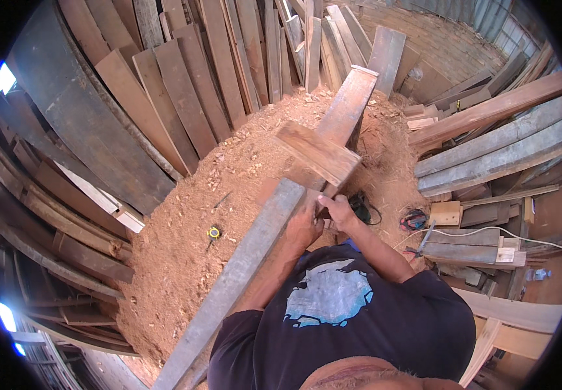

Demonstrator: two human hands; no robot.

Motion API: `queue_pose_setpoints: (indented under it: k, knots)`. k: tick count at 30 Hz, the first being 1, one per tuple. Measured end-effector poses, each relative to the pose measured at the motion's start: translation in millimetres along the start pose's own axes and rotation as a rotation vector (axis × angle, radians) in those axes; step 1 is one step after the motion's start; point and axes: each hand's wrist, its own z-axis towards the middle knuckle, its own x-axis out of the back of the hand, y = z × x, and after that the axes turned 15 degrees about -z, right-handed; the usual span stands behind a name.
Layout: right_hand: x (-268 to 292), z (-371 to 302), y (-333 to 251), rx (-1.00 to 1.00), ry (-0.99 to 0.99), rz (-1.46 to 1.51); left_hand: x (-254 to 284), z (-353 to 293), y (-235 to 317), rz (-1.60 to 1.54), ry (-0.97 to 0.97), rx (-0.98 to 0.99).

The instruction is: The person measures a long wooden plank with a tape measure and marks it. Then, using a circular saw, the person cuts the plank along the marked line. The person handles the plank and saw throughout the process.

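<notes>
My left hand [303,225] and my right hand [339,210] are close together in front of my chest, both with fingers curled. They are at the far end of a brown board [310,197], which lies along the right side of a long grey beam [237,260]. My right thumb points to that end. What the fingers grip is hidden, too small to make out. Just beyond the hands, a short brown plank [320,153] lies across a narrow wooden bench [349,104].
Sawdust and shavings cover the ground [183,260]. A yellow tape measure [213,233] lies on it at left. A dark power tool [360,207] rests right of my hands, another red-and-black tool [413,220] farther right. Upright boards [183,91] line the back; stacked beams [498,153] fill the right.
</notes>
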Motion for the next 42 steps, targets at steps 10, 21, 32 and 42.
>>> queue_pose_setpoints:
  k: [10, 21, 32, 42]
  knots:
    - [83.3, 12.9, 9.0, -0.07, 0.026, 0.184, -34.0, 3.5, -3.7, 0.053, 0.143, -0.082]
    - [192.2, 169.4, -21.1, -0.215, 0.02, 0.261, -25.7, -80.9, -121.8, 0.369, 0.249, 0.708]
    - [188.0, 313.8, 3.2, -0.513, 0.147, -0.164, -46.4, -56.4, -117.2, 0.406, 0.242, 0.898]
    - [162.0, 218.5, 94.8, -0.324, -0.143, -0.573, -36.1, -52.7, -128.5, 0.39, 0.157, 0.964]
